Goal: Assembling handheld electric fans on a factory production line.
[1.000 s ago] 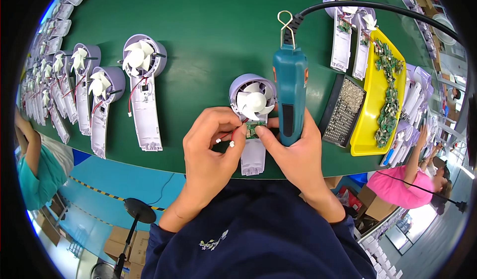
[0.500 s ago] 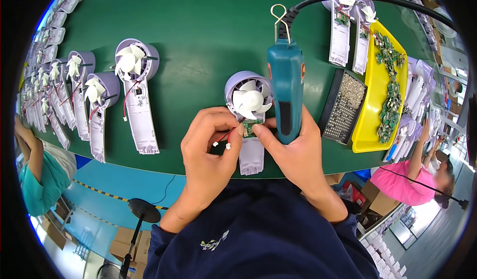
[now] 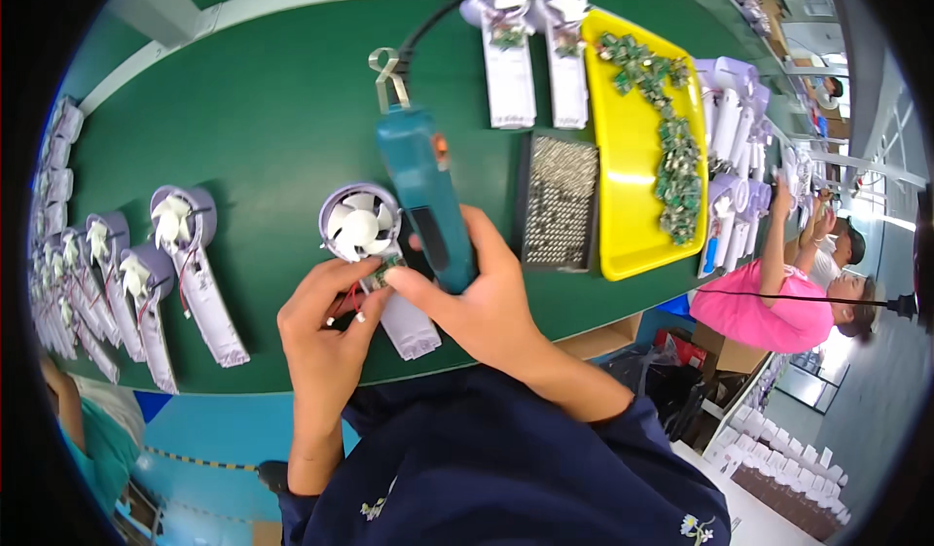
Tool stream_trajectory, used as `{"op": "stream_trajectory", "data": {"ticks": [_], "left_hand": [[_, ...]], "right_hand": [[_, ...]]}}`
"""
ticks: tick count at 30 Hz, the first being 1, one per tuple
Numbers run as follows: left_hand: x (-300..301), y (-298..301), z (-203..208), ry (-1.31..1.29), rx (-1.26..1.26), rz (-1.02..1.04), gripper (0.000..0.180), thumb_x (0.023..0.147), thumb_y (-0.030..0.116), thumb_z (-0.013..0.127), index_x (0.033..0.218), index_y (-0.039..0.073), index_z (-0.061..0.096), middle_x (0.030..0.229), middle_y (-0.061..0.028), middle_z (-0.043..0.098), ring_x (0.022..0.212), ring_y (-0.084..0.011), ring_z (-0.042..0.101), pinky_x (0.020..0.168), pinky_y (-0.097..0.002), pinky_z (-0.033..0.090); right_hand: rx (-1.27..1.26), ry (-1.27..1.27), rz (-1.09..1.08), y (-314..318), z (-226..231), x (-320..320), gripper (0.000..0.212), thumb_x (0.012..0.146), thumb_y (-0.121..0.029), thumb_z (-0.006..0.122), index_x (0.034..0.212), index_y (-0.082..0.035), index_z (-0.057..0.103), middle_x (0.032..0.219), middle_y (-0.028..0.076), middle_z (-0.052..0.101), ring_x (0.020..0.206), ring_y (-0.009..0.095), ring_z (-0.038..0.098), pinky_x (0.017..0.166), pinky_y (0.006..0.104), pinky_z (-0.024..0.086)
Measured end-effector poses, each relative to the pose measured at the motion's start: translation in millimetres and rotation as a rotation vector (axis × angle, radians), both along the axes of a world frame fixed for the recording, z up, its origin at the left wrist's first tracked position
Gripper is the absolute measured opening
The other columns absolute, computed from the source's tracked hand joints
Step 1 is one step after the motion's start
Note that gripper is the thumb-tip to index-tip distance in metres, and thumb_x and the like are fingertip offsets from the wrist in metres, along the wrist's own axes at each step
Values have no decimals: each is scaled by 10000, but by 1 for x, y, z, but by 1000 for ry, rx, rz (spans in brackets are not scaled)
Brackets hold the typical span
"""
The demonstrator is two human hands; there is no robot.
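Note:
A lilac handheld fan half-shell lies in front of me, with a white fan blade (image 3: pixel 360 229) in its round head and a handle (image 3: pixel 410 328) pointing toward me. On the upper handle sits a small green circuit board (image 3: pixel 387 270). My left hand (image 3: pixel 323 330) pinches the board's left edge, and red and black wires with white plugs (image 3: pixel 356 316) hang by its fingers. A teal electric screwdriver (image 3: pixel 424 196) rests in the closed grip of my right hand (image 3: pixel 494 305), its hook end pointing away. My right thumb presses on the board.
Right of the hands are a black tray of screws (image 3: pixel 559 200) and a yellow tray (image 3: pixel 615 254) with circuit boards. Two fan shells (image 3: pixel 508 79) lie beyond. Several more (image 3: pixel 209 293) line the left. A person in pink (image 3: pixel 778 298) works at the right.
The view has swung to the right, so the bench things appear farther left. The fan shell now lies at a slant. Both hands stay at the circuit board, and the screwdriver remains in my right hand.

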State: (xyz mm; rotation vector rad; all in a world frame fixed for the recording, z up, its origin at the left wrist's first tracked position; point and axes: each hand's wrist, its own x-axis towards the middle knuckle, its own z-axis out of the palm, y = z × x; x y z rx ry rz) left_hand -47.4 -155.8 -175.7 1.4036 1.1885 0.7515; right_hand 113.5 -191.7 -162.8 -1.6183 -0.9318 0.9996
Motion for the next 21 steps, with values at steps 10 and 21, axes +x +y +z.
{"op": "stream_trajectory", "data": {"ticks": [10,21], "left_hand": [[61,5,-6,-97,43,-126,261,821,-62,743,1073,-5,702,1004,-112,687,830,-140,678,705,-241,574],[84,9,-10,-109,18,-158,258,808,-71,748,1053,4,713,1021,-99,698,853,-142,691,718,-247,594]], "right_hand": [[960,280,84,-10,73,132,751,864,-783,512,1381,-242,455,828,19,515,603,146,477,500,299,404],[1058,417,179,18,-7,127,985,725,-937,442,1160,-53,460,746,121,502,560,217,453,482,327,407]]}}
